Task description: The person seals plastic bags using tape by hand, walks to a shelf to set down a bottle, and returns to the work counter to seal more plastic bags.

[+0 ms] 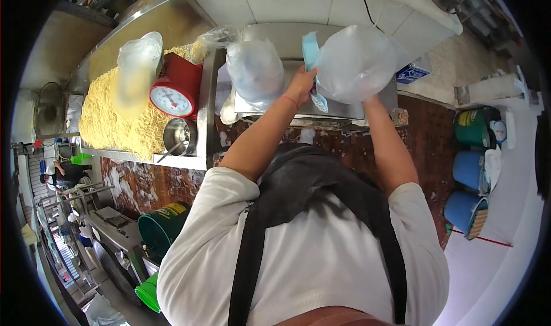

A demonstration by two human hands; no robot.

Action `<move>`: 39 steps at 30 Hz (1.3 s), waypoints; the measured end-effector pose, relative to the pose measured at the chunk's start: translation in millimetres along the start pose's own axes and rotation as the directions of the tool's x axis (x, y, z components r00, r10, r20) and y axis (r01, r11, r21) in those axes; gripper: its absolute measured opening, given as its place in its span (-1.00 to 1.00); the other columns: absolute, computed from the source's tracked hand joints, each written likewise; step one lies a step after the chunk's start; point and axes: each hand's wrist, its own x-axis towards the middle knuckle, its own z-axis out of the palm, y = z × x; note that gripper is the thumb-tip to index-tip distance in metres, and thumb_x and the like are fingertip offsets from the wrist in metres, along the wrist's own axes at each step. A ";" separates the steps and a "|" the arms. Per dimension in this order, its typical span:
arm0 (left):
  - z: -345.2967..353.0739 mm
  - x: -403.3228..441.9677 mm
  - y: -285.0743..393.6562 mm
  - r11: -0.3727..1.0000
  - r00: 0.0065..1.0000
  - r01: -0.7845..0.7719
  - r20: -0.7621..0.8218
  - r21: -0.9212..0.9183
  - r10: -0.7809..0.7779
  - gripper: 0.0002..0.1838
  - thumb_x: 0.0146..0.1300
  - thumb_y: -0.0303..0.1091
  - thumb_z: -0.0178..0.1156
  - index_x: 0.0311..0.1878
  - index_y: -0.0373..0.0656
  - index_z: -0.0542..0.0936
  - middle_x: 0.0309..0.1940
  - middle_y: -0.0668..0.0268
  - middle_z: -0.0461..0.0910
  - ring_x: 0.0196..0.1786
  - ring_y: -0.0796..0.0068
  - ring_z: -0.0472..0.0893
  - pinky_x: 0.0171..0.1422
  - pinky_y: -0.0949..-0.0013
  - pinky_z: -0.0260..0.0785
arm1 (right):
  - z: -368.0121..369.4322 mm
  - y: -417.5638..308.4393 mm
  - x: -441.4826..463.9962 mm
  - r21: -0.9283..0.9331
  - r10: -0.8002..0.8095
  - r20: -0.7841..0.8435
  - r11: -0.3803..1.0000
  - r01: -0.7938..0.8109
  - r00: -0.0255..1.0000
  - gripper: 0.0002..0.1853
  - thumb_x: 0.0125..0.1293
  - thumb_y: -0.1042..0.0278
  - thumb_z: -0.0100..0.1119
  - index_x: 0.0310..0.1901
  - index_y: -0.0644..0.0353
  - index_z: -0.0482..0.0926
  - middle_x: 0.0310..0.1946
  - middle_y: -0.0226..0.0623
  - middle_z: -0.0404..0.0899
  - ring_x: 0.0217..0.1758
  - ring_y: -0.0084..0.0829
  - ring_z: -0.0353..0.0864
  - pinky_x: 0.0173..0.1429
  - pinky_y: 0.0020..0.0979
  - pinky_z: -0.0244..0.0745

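Note:
Closed around a light blue strip (310, 50), my left hand (302, 85) is at the left edge of a puffed-up clear plastic bag (359, 62). My right hand (372, 99) is under the lower right side of that bag, its fingers mostly hidden behind the plastic. The blue strip sticks out above and below my left hand. To the left, a second filled clear bag (255, 73) sits on the metal work surface (338, 109).
A red scale (178, 85), a metal bowl (179, 136) and a heap of yellow strands (109, 116) occupy the left tray. Blue buckets (468, 168) stand at the right on the floor. A person (66, 174) is far left.

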 end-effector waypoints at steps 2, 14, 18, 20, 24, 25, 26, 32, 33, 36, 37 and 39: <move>-2.4 9.3 -9.7 0.999 0.999 -0.004 -0.034 0.033 0.006 -0.74 0.37 -0.31 0.12 0.06 -0.14 0.53 -0.37 0.39 0.61 -0.53 0.58 0.48 -0.55 0.43 0.20 | -5.3 26.8 5.7 0.023 0.000 0.000 1.000 0.000 1.000 -0.59 0.36 0.29 0.11 0.21 0.16 0.48 0.04 -0.19 0.61 0.08 -0.13 0.60 0.16 -0.16 0.50; -36.5 46.6 -59.7 0.900 0.974 -0.074 -0.161 0.430 0.157 -0.57 0.25 -0.22 0.24 0.09 -0.31 0.54 -0.19 0.20 0.66 -0.29 0.44 0.59 -0.29 0.34 0.38 | -6.7 41.5 9.6 -0.767 -0.088 0.154 0.618 0.175 0.984 -0.43 0.14 0.05 0.30 0.16 0.13 0.55 0.08 0.05 0.59 0.17 0.06 0.55 0.20 -0.14 0.46; -20.9 14.8 -37.7 0.907 0.979 -0.096 -0.127 0.411 0.161 -0.52 0.27 -0.18 0.20 0.09 -0.40 0.52 -0.17 0.06 0.68 -0.15 0.26 0.66 -0.07 0.25 0.47 | -4.4 16.3 -4.0 -0.711 0.018 0.077 0.702 0.042 0.997 -0.43 0.17 0.11 0.30 0.17 0.22 0.51 0.12 0.02 0.57 0.22 -0.06 0.53 0.24 -0.21 0.41; -21.9 13.8 -40.3 0.856 0.959 -0.201 -0.083 0.476 0.272 -0.53 0.27 -0.17 0.20 0.09 -0.37 0.53 -0.16 0.07 0.68 -0.16 0.23 0.66 -0.07 0.23 0.46 | -2.4 16.4 -11.5 -0.619 0.056 -0.009 0.784 -0.049 0.998 -0.43 0.18 0.10 0.30 0.17 0.26 0.50 0.12 0.03 0.57 0.22 -0.07 0.53 0.25 -0.22 0.41; -62.1 54.5 -73.6 0.534 0.873 -0.390 0.117 0.750 0.473 -0.53 0.29 -0.12 0.20 0.10 -0.30 0.55 -0.14 0.08 0.69 -0.14 0.14 0.66 0.00 0.19 0.45 | 0.2 28.0 -17.8 -0.506 -0.105 -0.080 0.861 0.050 0.991 -0.44 0.17 0.05 0.27 0.11 0.28 0.55 0.07 0.10 0.59 0.19 0.03 0.55 0.20 -0.17 0.45; -67.5 67.1 -83.2 0.390 0.819 -0.457 0.207 0.800 0.535 -0.53 0.30 -0.10 0.19 0.11 -0.29 0.55 -0.13 0.08 0.69 -0.14 0.09 0.65 0.02 0.19 0.45 | -2.1 27.9 -18.4 -0.534 -0.156 -0.059 0.839 0.101 0.986 -0.45 0.17 0.05 0.27 0.08 0.31 0.56 0.06 0.11 0.60 0.18 0.04 0.56 0.20 -0.16 0.45; -72.5 79.1 -92.3 0.233 0.753 -0.507 0.294 0.830 0.589 -0.52 0.30 -0.08 0.18 0.11 -0.28 0.55 -0.11 0.07 0.69 -0.13 0.05 0.65 0.04 0.18 0.45 | -4.9 37.4 -11.8 -0.551 -0.081 -0.097 0.834 0.014 0.992 -0.48 0.17 0.06 0.27 0.05 0.30 0.58 0.05 0.11 0.60 0.17 0.05 0.56 0.19 -0.14 0.46; -80.9 99.7 -96.9 -0.086 0.571 -0.594 0.494 0.800 0.656 -0.54 0.34 -0.06 0.16 0.11 -0.25 0.55 -0.08 0.10 0.67 -0.17 0.03 0.62 0.01 0.19 0.44 | 20.9 29.5 -20.6 -0.701 0.037 -0.140 0.702 -0.125 0.990 -0.59 0.21 0.07 0.21 -0.08 0.23 0.65 0.02 0.13 0.60 0.11 0.11 0.56 0.15 -0.08 0.46; -77.9 97.7 -93.8 -0.065 0.585 -0.605 0.499 0.793 0.640 -0.55 0.35 -0.07 0.16 0.11 -0.24 0.55 -0.09 0.11 0.67 -0.18 0.06 0.62 -0.01 0.20 0.44 | 18.4 32.8 -23.9 -0.736 -0.004 -0.105 0.673 -0.075 0.994 -0.60 0.21 0.07 0.20 -0.07 0.22 0.65 0.02 0.13 0.60 0.11 0.12 0.56 0.15 -0.08 0.46; -71.6 84.1 -85.3 0.026 0.637 -0.623 0.488 0.782 0.596 -0.58 0.36 -0.09 0.15 0.10 -0.24 0.55 -0.11 0.14 0.67 -0.21 0.14 0.61 -0.06 0.24 0.44 | 11.5 39.3 -33.7 -0.714 -0.167 -0.074 0.697 0.065 0.983 -0.59 0.21 0.10 0.21 -0.02 0.22 0.62 -0.01 0.12 0.61 0.09 0.12 0.56 0.15 -0.10 0.45; -70.0 79.6 -82.8 0.066 0.659 -0.620 0.473 0.782 0.585 -0.59 0.37 -0.10 0.15 0.10 -0.23 0.55 -0.12 0.16 0.67 -0.22 0.17 0.60 -0.08 0.25 0.44 | 9.3 41.7 -38.3 -0.686 -0.224 -0.077 0.719 0.112 0.971 -0.58 0.21 0.11 0.22 0.00 0.23 0.61 -0.03 0.12 0.62 0.08 0.11 0.56 0.15 -0.10 0.45; -68.4 64.1 -76.4 0.180 0.723 -0.594 0.422 0.784 0.548 -0.61 0.38 -0.12 0.15 0.09 -0.23 0.55 -0.14 0.18 0.66 -0.24 0.23 0.60 -0.12 0.27 0.44 | 1.5 15.6 -46.5 -0.692 -0.122 -0.006 0.717 0.084 0.993 -0.59 0.22 0.16 0.21 0.04 0.22 0.59 0.02 0.11 0.59 0.11 0.10 0.54 0.19 -0.13 0.43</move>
